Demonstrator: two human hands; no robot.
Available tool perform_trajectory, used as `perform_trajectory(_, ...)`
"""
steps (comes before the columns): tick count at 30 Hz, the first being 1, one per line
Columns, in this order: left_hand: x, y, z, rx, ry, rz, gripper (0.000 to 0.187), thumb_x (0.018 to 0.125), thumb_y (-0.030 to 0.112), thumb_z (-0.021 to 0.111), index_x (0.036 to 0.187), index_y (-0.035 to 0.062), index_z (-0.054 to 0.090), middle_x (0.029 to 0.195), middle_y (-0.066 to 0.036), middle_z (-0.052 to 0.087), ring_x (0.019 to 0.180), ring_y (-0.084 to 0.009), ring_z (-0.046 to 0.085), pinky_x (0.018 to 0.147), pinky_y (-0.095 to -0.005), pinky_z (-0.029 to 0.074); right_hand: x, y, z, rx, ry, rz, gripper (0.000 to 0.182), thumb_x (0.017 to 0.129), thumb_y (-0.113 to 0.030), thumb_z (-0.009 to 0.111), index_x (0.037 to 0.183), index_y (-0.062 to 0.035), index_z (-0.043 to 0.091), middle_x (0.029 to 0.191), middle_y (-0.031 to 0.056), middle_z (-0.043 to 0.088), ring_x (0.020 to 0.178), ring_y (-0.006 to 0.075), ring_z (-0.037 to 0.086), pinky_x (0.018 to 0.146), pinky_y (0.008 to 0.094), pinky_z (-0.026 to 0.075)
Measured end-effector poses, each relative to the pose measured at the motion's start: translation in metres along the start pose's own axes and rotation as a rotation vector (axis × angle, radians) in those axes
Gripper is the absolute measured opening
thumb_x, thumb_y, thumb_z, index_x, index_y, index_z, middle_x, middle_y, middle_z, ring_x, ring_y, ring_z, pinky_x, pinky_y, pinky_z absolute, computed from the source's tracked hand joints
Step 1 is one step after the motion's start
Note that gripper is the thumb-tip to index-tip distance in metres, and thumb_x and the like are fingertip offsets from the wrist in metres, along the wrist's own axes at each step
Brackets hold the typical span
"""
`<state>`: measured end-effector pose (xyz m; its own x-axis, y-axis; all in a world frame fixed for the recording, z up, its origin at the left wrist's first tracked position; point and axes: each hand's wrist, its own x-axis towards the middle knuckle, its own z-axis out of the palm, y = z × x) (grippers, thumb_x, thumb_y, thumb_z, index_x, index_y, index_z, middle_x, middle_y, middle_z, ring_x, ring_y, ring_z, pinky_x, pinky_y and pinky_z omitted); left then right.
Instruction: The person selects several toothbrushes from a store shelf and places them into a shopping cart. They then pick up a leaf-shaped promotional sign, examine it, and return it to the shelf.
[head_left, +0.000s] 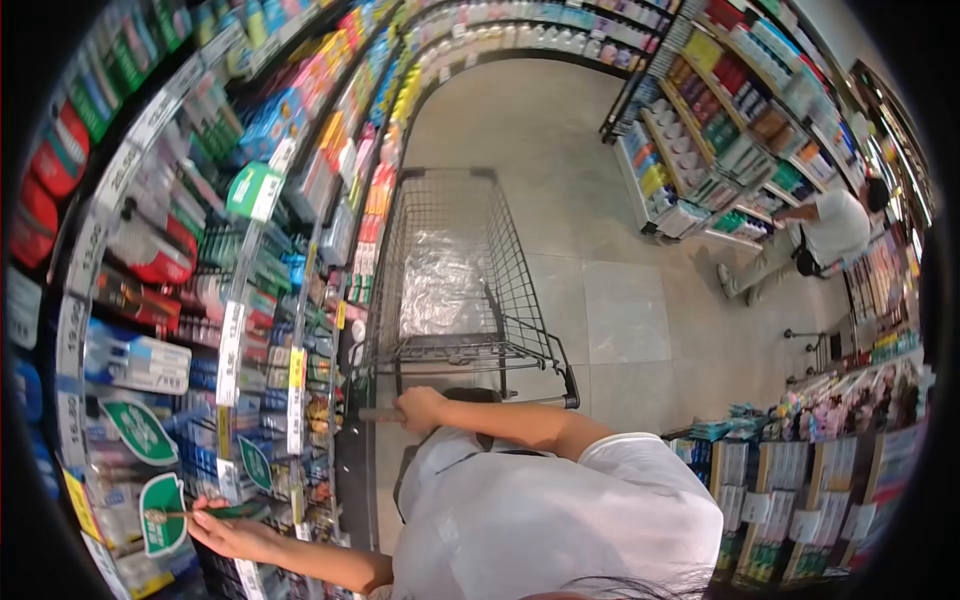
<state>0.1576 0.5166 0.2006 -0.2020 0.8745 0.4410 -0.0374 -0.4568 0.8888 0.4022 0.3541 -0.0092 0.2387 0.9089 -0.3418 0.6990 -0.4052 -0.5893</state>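
Observation:
At the lower left, my left hand (230,530) reaches to the shelf front with its fingers closed around a slim stick-like item (172,515). The item has a brownish tip and lies in front of a green-and-white shelf sign (163,490); its exact kind is too small to tell. My right hand (420,410) is closed on the handle (378,414) of a dark wire shopping cart (520,285). The cart stands ahead of me, with a shiny clear sheet (440,285) visible in its basket area.
Packed shelves (230,350) with price tags run along my left and curve across the far end. A shelf unit (690,120) stands at the right, with another person (835,230) beside it. Grey tiled floor (625,310) lies between. Another display (790,480) is at the lower right.

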Motion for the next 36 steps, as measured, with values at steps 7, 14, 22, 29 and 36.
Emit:
perform_trajectory(7,-0.007,0.012,-0.014,-0.3,-0.068,-0.12,0.022,0.088,0.015,0.049,0.102,0.0001,0.042,0.084,-0.006,0.051,0.056,-0.0063,0.04,0.043,-0.0181,0.03,0.003,0.001,0.001,0.031,-0.006,-0.003,0.023,0.066,-0.021,0.058,0.084,-0.0067,0.062,0.075,0.018,0.061,0.075,0.035,0.06,0.067,0.0432,0.049)
perform_trajectory(14,-0.012,0.024,-0.014,-0.418,-0.028,-0.107,0.017,0.089,0.011,0.048,0.099,-0.0019,0.046,0.089,-0.007,0.051,0.06,-0.0069,0.041,0.046,-0.017,0.032,0.003,-0.005,-0.006,-0.031,0.025,-0.042,0.022,0.068,-0.026,0.061,0.079,-0.0066,0.06,0.074,0.0195,0.06,0.074,0.0357,0.059,0.067,0.0454,0.048)
perform_trajectory(22,-0.007,0.028,-0.001,-0.353,0.005,-0.078,0.017,0.089,0.016,0.049,0.09,-0.001,0.047,0.084,-0.008,0.052,0.057,-0.0078,0.04,0.045,-0.0183,0.031,0.002,-0.008,-0.01,-0.002,0.07,-0.049,0.022,0.066,-0.024,0.063,0.077,-0.0056,0.056,0.071,0.0174,0.06,0.072,0.0347,0.059,0.065,0.0431,0.048)
perform_trajectory(29,-0.003,0.028,0.019,-0.28,0.015,-0.073,0.017,0.088,0.016,0.05,0.091,-0.0005,0.049,0.082,-0.007,0.053,0.056,-0.0088,0.041,0.045,-0.0187,0.029,0.003,-0.005,-0.013,0.02,0.06,-0.085,0.023,0.062,-0.018,0.06,0.082,-0.0057,0.055,0.083,0.0164,0.06,0.08,0.0349,0.057,0.069,0.0428,0.046)
perform_trajectory(36,0.002,0.024,0.025,-0.206,0.042,-0.012,0.022,0.088,0.017,0.051,0.098,-0.0013,0.048,0.078,-0.007,0.053,0.055,-0.0106,0.045,0.044,-0.0198,0.034,0.012,-0.002,-0.018,0.026,0.119,-0.122,0.023,0.057,-0.013,0.064,0.075,-0.0046,0.053,0.078,0.0161,0.059,0.074,0.0365,0.057,0.066,0.0439,0.045)
